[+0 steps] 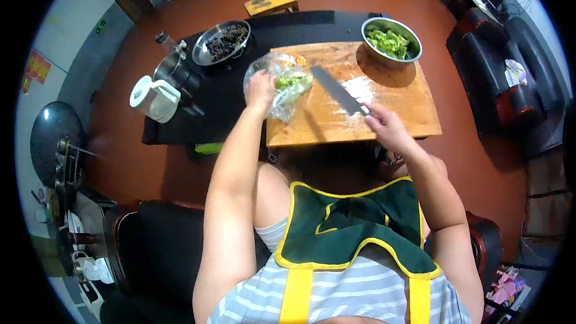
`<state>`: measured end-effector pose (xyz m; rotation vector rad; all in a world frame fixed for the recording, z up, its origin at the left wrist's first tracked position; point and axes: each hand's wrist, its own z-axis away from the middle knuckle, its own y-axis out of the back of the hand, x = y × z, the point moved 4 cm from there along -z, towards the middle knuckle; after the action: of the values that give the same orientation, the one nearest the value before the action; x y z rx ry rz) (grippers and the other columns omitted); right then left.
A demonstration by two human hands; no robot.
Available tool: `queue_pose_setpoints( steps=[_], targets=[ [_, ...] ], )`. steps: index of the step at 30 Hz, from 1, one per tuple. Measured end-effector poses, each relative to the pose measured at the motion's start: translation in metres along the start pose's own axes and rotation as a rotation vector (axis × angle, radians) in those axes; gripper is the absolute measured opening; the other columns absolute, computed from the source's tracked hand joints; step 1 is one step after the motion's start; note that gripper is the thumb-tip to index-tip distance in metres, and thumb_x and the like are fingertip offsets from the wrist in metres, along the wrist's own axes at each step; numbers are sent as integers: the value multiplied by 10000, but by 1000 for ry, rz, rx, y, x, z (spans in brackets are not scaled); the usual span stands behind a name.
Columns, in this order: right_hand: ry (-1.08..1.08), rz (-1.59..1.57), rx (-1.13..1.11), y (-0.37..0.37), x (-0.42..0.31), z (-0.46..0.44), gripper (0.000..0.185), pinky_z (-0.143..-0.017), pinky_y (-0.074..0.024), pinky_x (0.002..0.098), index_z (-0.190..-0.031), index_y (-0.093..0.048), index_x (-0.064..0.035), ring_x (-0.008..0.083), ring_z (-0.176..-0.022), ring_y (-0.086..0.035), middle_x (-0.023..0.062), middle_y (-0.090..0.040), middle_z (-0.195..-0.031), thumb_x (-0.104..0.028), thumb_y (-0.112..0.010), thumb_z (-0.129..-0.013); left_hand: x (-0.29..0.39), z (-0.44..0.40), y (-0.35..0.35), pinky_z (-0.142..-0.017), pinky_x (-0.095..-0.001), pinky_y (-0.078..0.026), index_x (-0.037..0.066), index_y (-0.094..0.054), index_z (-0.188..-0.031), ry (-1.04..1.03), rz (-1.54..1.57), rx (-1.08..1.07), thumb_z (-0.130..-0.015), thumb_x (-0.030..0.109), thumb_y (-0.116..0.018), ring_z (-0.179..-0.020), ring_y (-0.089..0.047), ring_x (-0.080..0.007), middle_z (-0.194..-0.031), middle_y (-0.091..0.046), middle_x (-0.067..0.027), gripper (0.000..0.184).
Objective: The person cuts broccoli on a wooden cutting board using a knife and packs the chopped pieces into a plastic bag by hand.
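Observation:
My right hand (389,127) is wrapped round the handle of a broad-bladed kitchen knife (337,91). The blade points away and to the left, over the wooden cutting board (408,105). At the board's left edge, my left hand (261,91) grips a clear plastic bag (281,107). A pale green leafy vegetable (291,82) shows in or under the bag; the plastic hides part of it. Some orange-yellow bits (298,60) lie just behind it. Chopped greens (389,43) fill a metal bowl (414,35) at the board's far right corner.
On the black table (213,105) stand a metal dish (204,55) of dark food, a white-lidded pitcher (157,99), a metal pot (176,73) and a glass bottle (168,42). A yellow stool (271,2) is behind the table. At right is a black sofa (480,75).

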<state>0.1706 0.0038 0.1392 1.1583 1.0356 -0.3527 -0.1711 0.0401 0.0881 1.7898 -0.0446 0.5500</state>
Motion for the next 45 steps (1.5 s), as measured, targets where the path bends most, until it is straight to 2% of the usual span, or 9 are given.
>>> queue_pose_setpoints(
  steps=[4, 8, 11, 19, 26, 39, 41, 43, 45],
  targets=[
    [87, 591, 283, 32, 59, 25, 456, -704, -478, 435, -1272, -513, -158, 373, -803, -583, 171, -560, -913, -62, -539, -827, 6, -4, 6, -840, -418, -464, 73, -656, -949, -129, -62, 14, -846, 207, -533, -996, -577, -332, -1099, -583, -149, 209],
    [69, 946, 331, 43, 123, 30, 552, -639, -485, 397, -1280, -501, -207, 303, -787, -568, 130, -489, -861, -19, -545, -763, 26, -2, 7, -787, -439, -485, 54, -664, -902, -162, -212, -21, -857, 291, -539, -929, -613, -330, -991, -627, -162, 272],
    [136, 956, 297, 49, 157, 32, 578, -649, -479, 405, -1302, -474, -225, 305, -804, -555, 130, -479, -879, -29, -555, -764, 27, -13, 1, -731, -431, -503, 35, -674, -828, -226, -379, -24, -844, 377, -561, -852, -643, -310, -889, -658, -155, 361],
    [315, 1077, 240, 64, 180, 21, 523, -722, -416, 337, -1327, -457, -199, 241, -838, -511, 81, -495, -868, -114, -492, -813, 41, -14, -1, -736, -428, -524, 21, -678, -797, -322, -415, -106, -812, 79, -468, -826, -652, -337, -875, -658, -186, 218],
    [89, 900, 215, 63, 169, 9, 384, -784, -403, 362, -1238, -543, -157, 273, -895, -504, 112, -519, -941, -141, -511, -855, 48, -13, -2, -736, -401, -535, 24, -692, -806, -356, -488, -242, -801, 84, -500, -849, -662, -319, -860, -668, -195, 202],
    [287, 565, 330, 25, 119, -66, 333, -825, -459, 406, -1114, -569, -25, 353, -957, -556, 178, -579, -1053, -113, -591, -794, 68, 10, 25, -758, -397, -487, 64, -683, -823, -337, -461, -100, -811, 128, -499, -806, -646, -291, -807, -668, -127, 195],
    [-318, -468, 273, 1, 154, -127, 311, -836, -460, 424, -1113, -564, -10, 358, -961, -559, 193, -583, -1032, -138, -550, -830, 66, 19, 29, -758, -395, -482, 54, -663, -868, -308, -229, 172, -827, 135, -506, -837, -628, -285, -843, -656, -121, 182],
    [209, 354, 202, -1, 94, -167, 309, -834, -462, 436, -1108, -567, 0, 365, -957, -567, 211, -587, -1009, -122, -527, -827, 64, 28, 29, -757, -395, -478, 45, -643, -900, -248, -91, 304, -842, 136, -512, -867, -612, -283, -878, -644, -117, 170],
    [220, 440, 171, -8, 75, -227, 313, -837, -463, 443, -1109, -576, -6, 379, -949, -571, 217, -591, -995, -87, -519, -812, 69, 32, 36, -752, -397, -474, 39, -625, -921, -157, -55, 303, -855, 132, -519, -896, -597, -285, -912, -632, -116, 156]
  ],
)
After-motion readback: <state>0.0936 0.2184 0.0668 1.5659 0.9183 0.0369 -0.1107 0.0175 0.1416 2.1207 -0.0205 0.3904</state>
